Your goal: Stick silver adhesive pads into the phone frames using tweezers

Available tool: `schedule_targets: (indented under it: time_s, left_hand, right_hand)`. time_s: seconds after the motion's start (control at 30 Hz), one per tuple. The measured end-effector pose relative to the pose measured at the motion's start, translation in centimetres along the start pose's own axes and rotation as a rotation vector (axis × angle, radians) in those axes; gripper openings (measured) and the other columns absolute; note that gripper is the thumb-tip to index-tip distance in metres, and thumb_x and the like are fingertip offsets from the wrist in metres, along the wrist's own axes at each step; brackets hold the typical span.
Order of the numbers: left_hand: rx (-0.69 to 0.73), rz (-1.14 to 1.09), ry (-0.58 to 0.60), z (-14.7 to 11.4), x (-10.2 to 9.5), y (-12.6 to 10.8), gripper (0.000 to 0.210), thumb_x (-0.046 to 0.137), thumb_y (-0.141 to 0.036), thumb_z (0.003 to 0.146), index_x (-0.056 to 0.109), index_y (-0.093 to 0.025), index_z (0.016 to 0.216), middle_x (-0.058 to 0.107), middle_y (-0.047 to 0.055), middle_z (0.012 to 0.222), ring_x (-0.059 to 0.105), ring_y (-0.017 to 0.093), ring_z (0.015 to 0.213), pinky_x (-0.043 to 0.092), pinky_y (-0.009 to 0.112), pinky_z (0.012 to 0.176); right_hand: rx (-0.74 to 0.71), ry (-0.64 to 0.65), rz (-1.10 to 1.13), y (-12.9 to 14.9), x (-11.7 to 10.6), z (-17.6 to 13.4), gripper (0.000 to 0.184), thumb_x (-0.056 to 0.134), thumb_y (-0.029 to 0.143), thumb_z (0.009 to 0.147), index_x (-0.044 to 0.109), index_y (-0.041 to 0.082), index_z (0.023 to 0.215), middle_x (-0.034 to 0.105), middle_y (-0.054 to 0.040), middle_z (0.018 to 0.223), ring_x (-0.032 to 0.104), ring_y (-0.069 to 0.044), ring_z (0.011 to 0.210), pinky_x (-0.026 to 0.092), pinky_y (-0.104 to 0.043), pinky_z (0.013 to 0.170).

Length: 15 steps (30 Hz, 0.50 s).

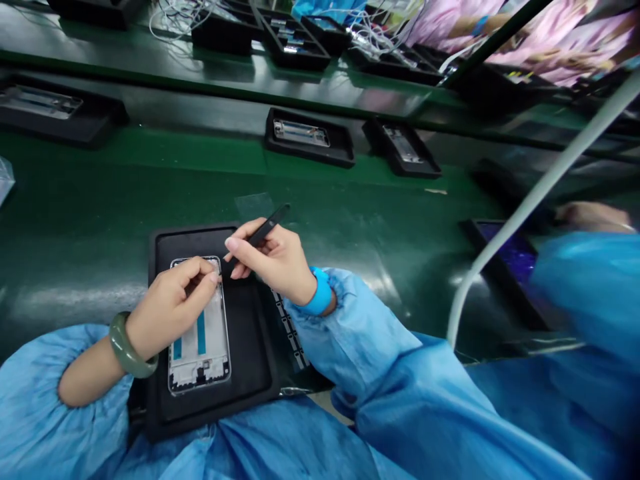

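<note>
A silver phone frame [215,333] with blue strips lies in a black tray [250,353] close to my body. Over its upper end my left hand [175,300] is closed in a pinch, thumb against forefinger; whatever is between the fingertips is too small to make out. My right hand [273,260] is closed around black tweezers [270,225], held slanting, with the lower end near the frame's top right corner. A green bangle circles my left wrist, and a blue band my right.
Beside the tray, partly under my right sleeve, is a strip of small dark parts [290,327]. Further back stand black trays with phone frames [303,133]. A pale cable [540,187] crosses the right side, near a co-worker's blue sleeve [590,287].
</note>
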State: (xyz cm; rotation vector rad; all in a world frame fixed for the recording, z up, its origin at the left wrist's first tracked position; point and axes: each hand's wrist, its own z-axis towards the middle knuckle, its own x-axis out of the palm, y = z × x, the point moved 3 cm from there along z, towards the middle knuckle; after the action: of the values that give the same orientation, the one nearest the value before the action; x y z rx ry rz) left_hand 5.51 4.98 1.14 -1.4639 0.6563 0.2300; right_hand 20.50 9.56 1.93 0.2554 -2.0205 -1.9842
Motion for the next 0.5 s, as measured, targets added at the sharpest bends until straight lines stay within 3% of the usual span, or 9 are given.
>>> schedule_targets:
  time_s: [0.13, 0.2, 0.27, 0.37, 0.5]
  left_hand:
    - [-0.014, 0.101, 0.034, -0.8, -1.1, 0.6, 0.026, 0.039, -0.040, 0.091, 0.055, -0.020, 0.087, 0.057, -0.002, 0.072, 0.052, 0.012, 0.062, 0.041, 0.025, 0.059]
    - [-0.006, 0.176, -0.020, -1.0, -2.2, 1.4, 0.027, 0.040, -0.042, 0.090, 0.055, -0.020, 0.097, 0.060, 0.000, 0.084, 0.056, 0.014, 0.073, 0.044, 0.027, 0.064]
    - [0.080, 0.307, -0.068, -1.0, -3.1, 2.5, 0.031, 0.045, -0.042, 0.088, 0.052, -0.019, 0.107, 0.061, 0.005, 0.100, 0.057, 0.019, 0.090, 0.045, 0.033, 0.077]
    - [0.260, 0.479, -0.022, -1.1, -3.8, 4.3, 0.038, 0.050, -0.042, 0.085, 0.049, -0.018, 0.115, 0.054, 0.010, 0.121, 0.046, 0.026, 0.116, 0.038, 0.044, 0.095]
    - [0.327, 0.562, 0.025, -1.4, -3.7, 5.6, 0.033, 0.052, -0.041, 0.084, 0.051, -0.020, 0.110, 0.056, 0.009, 0.122, 0.041, 0.028, 0.124, 0.034, 0.049, 0.099]
  right_hand:
    - [-0.001, 0.053, 0.011, 0.0, 0.8, 0.9, 0.029, 0.069, 0.040, 0.072, 0.057, 0.016, 0.080, 0.063, 0.0026, 0.065, 0.062, -0.008, 0.047, 0.051, -0.016, 0.044]
    - [0.029, 0.018, 0.038, -0.6, 1.0, 1.7, 0.030, 0.069, 0.042, 0.072, 0.056, 0.016, 0.079, 0.064, 0.0022, 0.065, 0.062, -0.008, 0.046, 0.050, -0.015, 0.042]
    - [0.077, -0.030, 0.060, -1.6, 1.2, 2.5, 0.032, 0.068, 0.044, 0.072, 0.054, 0.016, 0.078, 0.064, 0.0019, 0.065, 0.062, -0.008, 0.046, 0.050, -0.015, 0.041]
    - [0.132, -0.068, 0.087, -3.3, 1.7, 3.6, 0.033, 0.067, 0.045, 0.072, 0.053, 0.016, 0.079, 0.064, 0.0021, 0.065, 0.063, -0.009, 0.047, 0.051, -0.016, 0.042]
    - [0.146, -0.048, 0.049, -4.6, 2.4, 4.1, 0.036, 0.068, 0.047, 0.070, 0.051, 0.017, 0.082, 0.061, 0.0038, 0.061, 0.064, -0.011, 0.049, 0.052, -0.017, 0.042]
